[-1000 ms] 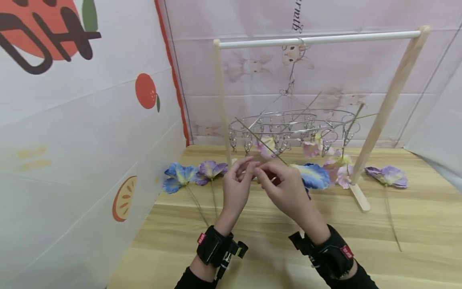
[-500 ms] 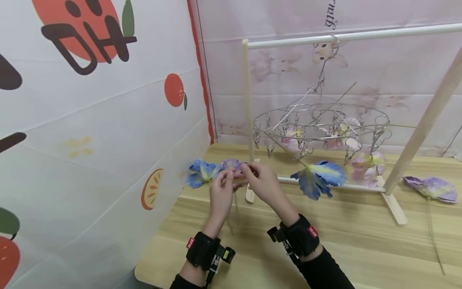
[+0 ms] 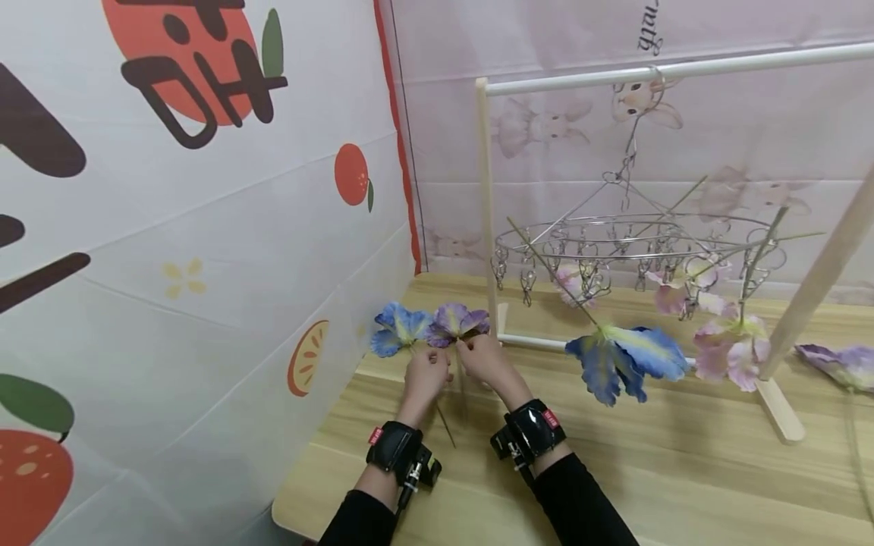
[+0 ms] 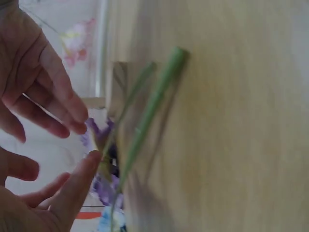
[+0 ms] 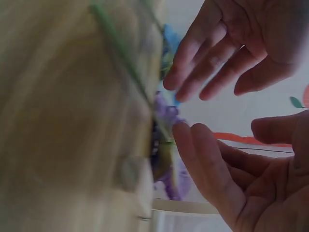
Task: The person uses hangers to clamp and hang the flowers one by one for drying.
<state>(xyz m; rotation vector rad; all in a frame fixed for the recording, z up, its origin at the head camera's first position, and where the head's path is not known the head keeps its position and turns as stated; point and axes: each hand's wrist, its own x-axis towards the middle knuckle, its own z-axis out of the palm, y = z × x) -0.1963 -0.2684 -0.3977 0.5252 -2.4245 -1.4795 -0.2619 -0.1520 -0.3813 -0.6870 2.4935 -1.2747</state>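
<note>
A purple artificial flower [image 3: 456, 323] and a blue artificial flower [image 3: 396, 327] lie side by side on the wooden table, green stems toward me. My right hand [image 3: 486, 359] is at the base of the purple bloom, its fingertips right by the stem. In the right wrist view its fingers [image 5: 205, 154] are loosely bent, the thumb apart, with nothing between them. My left hand [image 3: 426, 376] hovers over the blue flower's stem [image 3: 445, 425]. In the left wrist view its index finger [image 4: 79, 181] reaches toward the purple flower [image 4: 102, 188], thumb held away.
A wooden stand with a white bar [image 3: 587, 79] holds a round wire clip hanger [image 3: 635, 235]. From its clips hang a large blue flower [image 3: 621, 360] and several pink ones, including a pink flower [image 3: 730, 345]. Another purple flower [image 3: 836, 364] lies at the right. A printed wall [image 3: 225, 227] borders the left.
Both hands have moved left and away from the hanging blue flower, down to the two flowers on the table, and come apart slightly. The head view has turned left.
</note>
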